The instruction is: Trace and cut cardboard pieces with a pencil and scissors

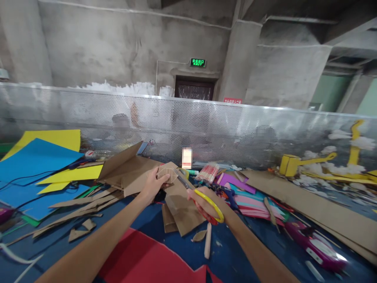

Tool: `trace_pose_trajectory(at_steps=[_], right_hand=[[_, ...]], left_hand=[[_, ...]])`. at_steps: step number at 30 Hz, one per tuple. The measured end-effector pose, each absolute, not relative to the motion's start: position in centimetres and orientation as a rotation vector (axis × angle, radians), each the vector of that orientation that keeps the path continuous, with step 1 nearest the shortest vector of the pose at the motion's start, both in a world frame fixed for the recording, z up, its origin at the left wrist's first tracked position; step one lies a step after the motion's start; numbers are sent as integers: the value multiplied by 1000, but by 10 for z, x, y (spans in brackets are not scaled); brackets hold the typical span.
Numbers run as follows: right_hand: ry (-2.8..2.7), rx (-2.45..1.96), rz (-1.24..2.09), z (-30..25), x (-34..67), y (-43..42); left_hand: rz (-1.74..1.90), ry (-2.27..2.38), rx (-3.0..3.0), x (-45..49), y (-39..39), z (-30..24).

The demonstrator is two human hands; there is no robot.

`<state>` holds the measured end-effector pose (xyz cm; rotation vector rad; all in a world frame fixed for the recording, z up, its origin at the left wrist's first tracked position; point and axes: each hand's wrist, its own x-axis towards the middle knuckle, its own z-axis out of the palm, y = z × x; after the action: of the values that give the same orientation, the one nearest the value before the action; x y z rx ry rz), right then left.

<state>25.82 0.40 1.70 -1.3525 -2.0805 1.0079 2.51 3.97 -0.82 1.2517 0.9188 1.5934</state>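
Both forearms are cut off by the bottom edge. People behind the perforated metal screen [206, 125] are blurred shapes. The purple tool [315, 245] at lower right is motion-blurred. The right hand [203, 202] hides part of the scissors' yellow handle [210, 204].

A small piece of matt brown corrugated cardboard [166, 171], its cut edge showing ridges, sits in the bare left hand [153, 184]. The right hand [203, 204] grips scissors with glossy yellow and red plastic handles and dull grey metal blades [200, 194]. Larger sheets of rough brown cardboard [129, 171] lie on a dark blue worktop [232, 251]. Smooth matt sheets of blue and yellow paper or thin foam [38, 161] spread out nearby; the blur makes it hard to tell which. A soft-looking matt red sheet [141, 257] lies nearest. A perforated, shiny metal screen [235, 125] stands behind, and a shiny purple plastic tool [315, 245] lies to the right.
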Motion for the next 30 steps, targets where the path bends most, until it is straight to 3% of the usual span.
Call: trace_pose_trajectory(at_steps=[13, 16, 21, 25, 30], right_hand=[[-2116, -1358, 606, 10, 249, 14], [-2180, -1413, 547, 5, 259, 30], [-2350, -1586, 81, 4, 278, 40], [-2408, -1677, 9, 5, 279, 35], [-2427, -1683, -37, 8, 276, 33]], left_hand=[[1522, 921, 1256, 21, 42, -10], [1449, 1024, 1486, 19, 38, -9], [1115, 1355, 2196, 22, 26, -7], [949, 1610, 2488, 26, 23, -2], [1001, 1522, 2561, 20, -10, 13]])
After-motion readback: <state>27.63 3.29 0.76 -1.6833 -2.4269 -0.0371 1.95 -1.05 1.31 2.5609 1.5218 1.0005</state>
